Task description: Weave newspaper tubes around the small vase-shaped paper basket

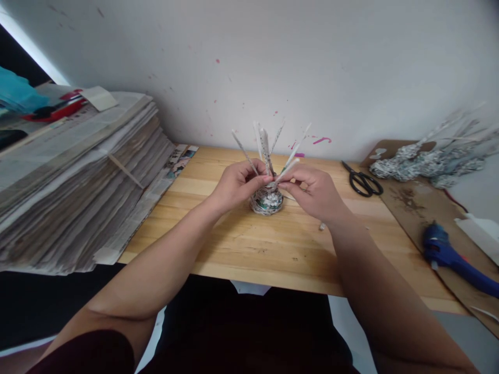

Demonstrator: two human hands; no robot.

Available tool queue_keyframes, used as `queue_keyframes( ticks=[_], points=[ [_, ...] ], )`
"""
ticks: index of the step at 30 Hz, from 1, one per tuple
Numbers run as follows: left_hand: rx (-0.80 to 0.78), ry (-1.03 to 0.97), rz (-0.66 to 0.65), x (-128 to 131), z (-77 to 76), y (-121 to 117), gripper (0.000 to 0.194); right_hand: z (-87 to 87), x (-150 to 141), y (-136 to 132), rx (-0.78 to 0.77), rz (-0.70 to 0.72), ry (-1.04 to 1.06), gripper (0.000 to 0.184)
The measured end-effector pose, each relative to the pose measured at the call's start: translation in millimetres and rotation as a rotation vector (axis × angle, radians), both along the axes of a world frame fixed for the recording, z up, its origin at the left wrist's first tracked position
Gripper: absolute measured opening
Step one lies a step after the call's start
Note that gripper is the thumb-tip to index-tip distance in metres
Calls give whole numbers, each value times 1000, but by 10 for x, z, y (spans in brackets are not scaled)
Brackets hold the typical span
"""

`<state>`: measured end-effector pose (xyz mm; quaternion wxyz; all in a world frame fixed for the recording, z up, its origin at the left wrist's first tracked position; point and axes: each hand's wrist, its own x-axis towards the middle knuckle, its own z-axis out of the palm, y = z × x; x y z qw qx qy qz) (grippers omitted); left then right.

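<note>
A small woven basket of rolled newspaper (267, 201) stands on the wooden table in front of me, its base round and its neck narrower. Several thin paper tubes (264, 145) stick up and fan outward from the neck. My left hand (244, 182) pinches the basket's neck from the left, thumb toward me. From the right, my right hand (310, 188) has its thumb and fingers closed on a paper tube (288, 170) that slants up to the right. The fingertips of both hands nearly meet at the neck and hide part of the weaving.
A tall stack of newspapers (93, 192) fills the left side. Black-handled scissors (362, 182) lie on the table (249, 249) at the right. Beyond them are more woven paper pieces (421, 162) on cardboard (409, 208), and a blue glue gun (456, 257). A white wall rises behind.
</note>
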<state>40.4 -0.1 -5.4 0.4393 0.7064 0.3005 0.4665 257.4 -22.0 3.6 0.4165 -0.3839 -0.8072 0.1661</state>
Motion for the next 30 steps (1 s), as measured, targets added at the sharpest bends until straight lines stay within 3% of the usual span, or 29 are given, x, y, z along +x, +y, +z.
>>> queue_keyframes(
  ticks=[7, 13, 22, 26, 30],
  points=[
    [75, 16, -33, -1, -3, 13, 22, 0, 63, 31, 44, 53, -4, 20],
    [45, 12, -27, 8, -23, 30, 19, -14, 81, 43, 47, 71, -7, 23],
    [53, 49, 32, 10, -31, 28, 15, 40, -30, -50, -148, 17, 108, 7],
    [12, -24, -12, -10, -49, 50, 19, -29, -85, -20, -197, -3, 193, 8],
    [-73, -107, -26, 5, -68, 61, 43, -62, -107, -1, -207, 0, 225, 7]
  ],
)
